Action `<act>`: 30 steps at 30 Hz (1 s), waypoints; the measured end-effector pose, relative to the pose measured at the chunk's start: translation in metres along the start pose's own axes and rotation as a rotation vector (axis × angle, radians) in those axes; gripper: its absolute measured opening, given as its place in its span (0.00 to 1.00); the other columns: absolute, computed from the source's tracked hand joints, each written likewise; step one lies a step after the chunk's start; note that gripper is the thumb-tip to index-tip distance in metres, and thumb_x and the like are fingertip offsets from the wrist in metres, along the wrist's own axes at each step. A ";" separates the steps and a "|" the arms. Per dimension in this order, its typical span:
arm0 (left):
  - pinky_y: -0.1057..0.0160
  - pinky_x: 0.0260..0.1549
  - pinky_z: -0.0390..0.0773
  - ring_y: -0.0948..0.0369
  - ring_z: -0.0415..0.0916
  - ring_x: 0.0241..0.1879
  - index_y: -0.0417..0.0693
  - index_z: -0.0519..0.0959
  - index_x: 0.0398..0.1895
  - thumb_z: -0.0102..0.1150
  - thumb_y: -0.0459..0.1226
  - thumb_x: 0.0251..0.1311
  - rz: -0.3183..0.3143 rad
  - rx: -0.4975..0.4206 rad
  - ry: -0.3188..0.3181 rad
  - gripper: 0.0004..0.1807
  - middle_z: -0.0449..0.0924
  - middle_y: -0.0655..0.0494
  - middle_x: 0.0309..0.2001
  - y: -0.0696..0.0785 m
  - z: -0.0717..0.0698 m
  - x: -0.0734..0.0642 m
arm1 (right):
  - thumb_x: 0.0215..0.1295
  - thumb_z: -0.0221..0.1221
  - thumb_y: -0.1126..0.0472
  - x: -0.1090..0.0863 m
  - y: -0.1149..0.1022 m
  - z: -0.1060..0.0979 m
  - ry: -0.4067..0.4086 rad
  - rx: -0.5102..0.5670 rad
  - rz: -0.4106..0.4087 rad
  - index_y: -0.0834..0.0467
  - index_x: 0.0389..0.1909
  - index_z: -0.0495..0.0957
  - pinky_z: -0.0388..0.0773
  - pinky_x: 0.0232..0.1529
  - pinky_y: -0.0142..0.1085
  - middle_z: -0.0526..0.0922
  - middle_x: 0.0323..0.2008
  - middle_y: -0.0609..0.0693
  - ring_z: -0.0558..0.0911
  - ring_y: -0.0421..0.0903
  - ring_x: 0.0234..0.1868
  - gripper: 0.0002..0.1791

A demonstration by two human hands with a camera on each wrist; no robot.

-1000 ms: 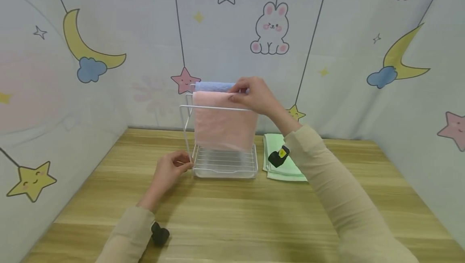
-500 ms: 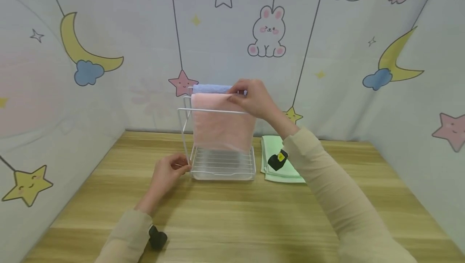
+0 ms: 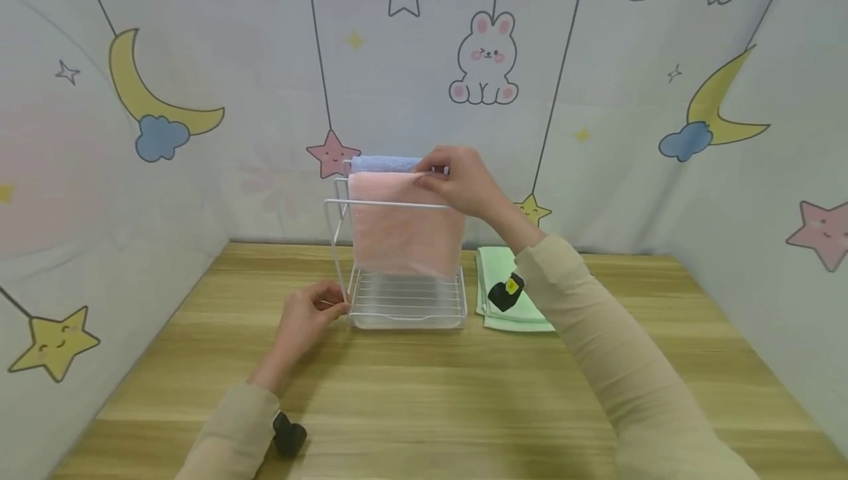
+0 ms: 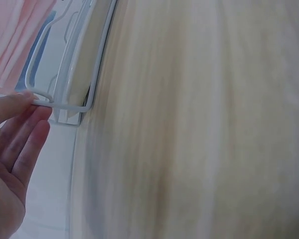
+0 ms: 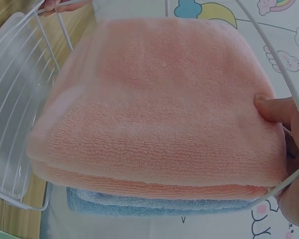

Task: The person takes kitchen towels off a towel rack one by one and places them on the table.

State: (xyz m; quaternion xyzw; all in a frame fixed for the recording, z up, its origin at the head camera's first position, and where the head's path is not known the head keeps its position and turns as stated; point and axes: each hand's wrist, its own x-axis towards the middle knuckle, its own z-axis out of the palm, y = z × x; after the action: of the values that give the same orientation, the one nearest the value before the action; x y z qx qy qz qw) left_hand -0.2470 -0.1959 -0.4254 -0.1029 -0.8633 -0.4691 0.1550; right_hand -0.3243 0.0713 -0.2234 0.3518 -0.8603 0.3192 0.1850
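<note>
A white wire rack (image 3: 397, 205) stands on the table with a pink towel (image 3: 407, 237) draped over its middle bar. Behind that towel hangs a blue towel (image 3: 384, 164). My right hand (image 3: 464, 180) pinches the pink towel's top edge near its right end; in the right wrist view the thumb (image 5: 271, 108) presses the terry surface. Low on the rack's left side, my left hand (image 3: 308, 318) pinches the wire frame between thumb and fingers, as the left wrist view also shows at the white wire (image 4: 65, 106).
A folded green towel (image 3: 506, 318) lies on the wooden table (image 3: 424, 406) right of the rack, partly hidden by the right sleeve. The rack's base holds a clear tray (image 3: 407, 318). Cloth walls (image 3: 411, 82) printed with moons and stars enclose the back and sides.
Both hands keep their holds on the rack and the pink towel. The head view has shifted slightly; the towels look the same.
</note>
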 end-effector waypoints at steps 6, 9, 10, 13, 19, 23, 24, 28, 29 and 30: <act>0.72 0.27 0.79 0.63 0.81 0.26 0.42 0.80 0.31 0.68 0.31 0.48 -0.021 -0.014 -0.020 0.08 0.85 0.47 0.30 0.002 0.006 0.000 | 0.59 0.63 0.60 -0.004 0.005 -0.002 -0.009 -0.022 0.009 0.54 0.37 0.84 0.73 0.38 0.32 0.85 0.35 0.47 0.76 0.41 0.34 0.06; 0.72 0.27 0.79 0.63 0.80 0.26 0.41 0.80 0.31 0.68 0.31 0.48 -0.023 -0.003 -0.022 0.07 0.85 0.47 0.30 0.003 0.007 0.001 | 0.59 0.63 0.60 -0.005 0.005 -0.004 -0.008 -0.057 -0.009 0.53 0.37 0.84 0.73 0.37 0.32 0.85 0.35 0.47 0.76 0.41 0.33 0.06; 0.72 0.27 0.79 0.63 0.80 0.26 0.41 0.80 0.31 0.68 0.31 0.49 -0.026 -0.003 -0.022 0.07 0.85 0.47 0.30 0.003 0.007 0.002 | 0.59 0.63 0.60 -0.004 0.004 -0.004 -0.008 -0.070 -0.021 0.53 0.37 0.84 0.73 0.37 0.32 0.85 0.35 0.46 0.76 0.41 0.33 0.06; 0.72 0.27 0.79 0.64 0.80 0.26 0.42 0.80 0.31 0.68 0.31 0.49 -0.032 0.004 -0.020 0.07 0.85 0.47 0.30 0.005 0.005 0.003 | 0.59 0.63 0.61 -0.002 0.002 -0.006 -0.006 -0.108 -0.066 0.53 0.37 0.85 0.73 0.36 0.32 0.85 0.35 0.46 0.76 0.41 0.33 0.07; 0.72 0.27 0.79 0.65 0.80 0.26 0.41 0.80 0.31 0.68 0.31 0.49 -0.027 0.003 -0.016 0.07 0.85 0.47 0.30 0.005 0.002 0.003 | 0.60 0.61 0.64 0.003 -0.005 -0.008 -0.040 -0.145 -0.099 0.54 0.39 0.84 0.77 0.44 0.33 0.86 0.38 0.48 0.80 0.42 0.39 0.08; 0.72 0.28 0.79 0.63 0.80 0.27 0.42 0.80 0.32 0.68 0.31 0.49 -0.035 -0.009 -0.020 0.07 0.85 0.47 0.30 0.006 0.000 0.002 | 0.61 0.59 0.65 0.005 -0.008 -0.008 -0.071 -0.154 -0.108 0.56 0.40 0.84 0.78 0.48 0.34 0.85 0.40 0.49 0.81 0.43 0.43 0.09; 0.72 0.28 0.79 0.63 0.80 0.27 0.42 0.80 0.32 0.68 0.31 0.49 -0.036 -0.010 -0.020 0.07 0.85 0.47 0.30 0.006 0.000 0.002 | 0.61 0.58 0.66 0.005 -0.008 -0.008 -0.079 -0.153 -0.115 0.56 0.41 0.84 0.78 0.49 0.34 0.85 0.40 0.50 0.81 0.44 0.44 0.09; 0.72 0.27 0.79 0.62 0.81 0.27 0.41 0.80 0.32 0.67 0.31 0.49 -0.039 -0.014 -0.019 0.07 0.85 0.46 0.30 0.006 -0.001 0.001 | 0.62 0.57 0.67 0.006 -0.010 -0.007 -0.112 -0.176 -0.146 0.58 0.41 0.83 0.77 0.48 0.35 0.85 0.40 0.51 0.81 0.45 0.44 0.09; 0.72 0.27 0.79 0.62 0.81 0.27 0.41 0.80 0.32 0.67 0.31 0.49 -0.038 -0.011 -0.018 0.07 0.85 0.46 0.30 0.006 -0.001 0.000 | 0.62 0.57 0.67 0.006 -0.010 -0.007 -0.119 -0.185 -0.152 0.58 0.41 0.83 0.77 0.48 0.35 0.85 0.40 0.52 0.81 0.45 0.44 0.09; 0.72 0.27 0.79 0.62 0.81 0.27 0.41 0.80 0.32 0.67 0.31 0.49 -0.038 -0.011 -0.017 0.07 0.85 0.46 0.30 0.005 -0.001 0.000 | 0.62 0.57 0.67 0.006 -0.010 -0.006 -0.123 -0.190 -0.155 0.58 0.41 0.83 0.77 0.48 0.35 0.85 0.40 0.52 0.81 0.46 0.44 0.09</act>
State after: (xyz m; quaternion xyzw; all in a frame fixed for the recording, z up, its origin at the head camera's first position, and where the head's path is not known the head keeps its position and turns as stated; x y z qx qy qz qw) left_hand -0.2454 -0.1939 -0.4208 -0.0913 -0.8639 -0.4758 0.1380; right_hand -0.3210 0.0673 -0.2113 0.4172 -0.8666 0.1988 0.1883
